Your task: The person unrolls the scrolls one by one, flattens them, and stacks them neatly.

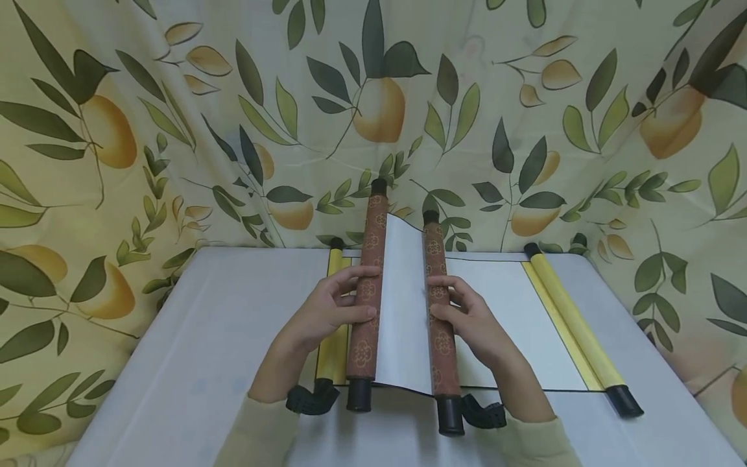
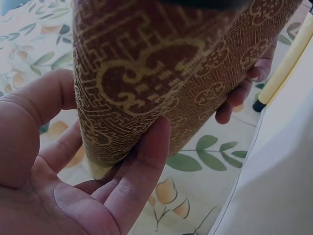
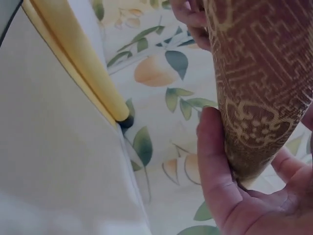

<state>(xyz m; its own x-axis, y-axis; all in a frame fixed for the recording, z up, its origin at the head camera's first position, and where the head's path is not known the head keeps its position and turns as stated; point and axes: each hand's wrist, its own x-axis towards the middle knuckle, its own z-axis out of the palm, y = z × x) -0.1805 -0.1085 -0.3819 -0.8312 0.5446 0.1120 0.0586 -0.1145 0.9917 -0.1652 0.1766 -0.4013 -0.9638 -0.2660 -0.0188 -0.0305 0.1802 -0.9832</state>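
Note:
A reddish-brown patterned scroll (image 1: pixel 363 350) with black end knobs is held up above the table, partly unrolled. Its two rolls stand side by side, and a strip of white paper (image 1: pixel 403 298) spans the space between them. My left hand (image 1: pixel 312 314) grips the left roll, thumb on the near side and fingers farther up. The right hand (image 1: pixel 475 321) holds the other roll in much the same way. Close up in the left wrist view, gold motifs cover the brocade (image 2: pixel 146 83) between thumb and fingers. The right wrist view shows the brocade roll (image 3: pixel 259 93) resting within the fingers.
Beneath, a second scroll with yellow rollers (image 1: pixel 574 318) lies spread on the white table (image 1: pixel 175 337), its white sheet (image 1: pixel 508 324) partly hidden by the held scroll. A fruit-and-leaf patterned cloth (image 1: pixel 233 130) hangs behind and at both sides. Black straps (image 1: pixel 312 400) circle the wrists.

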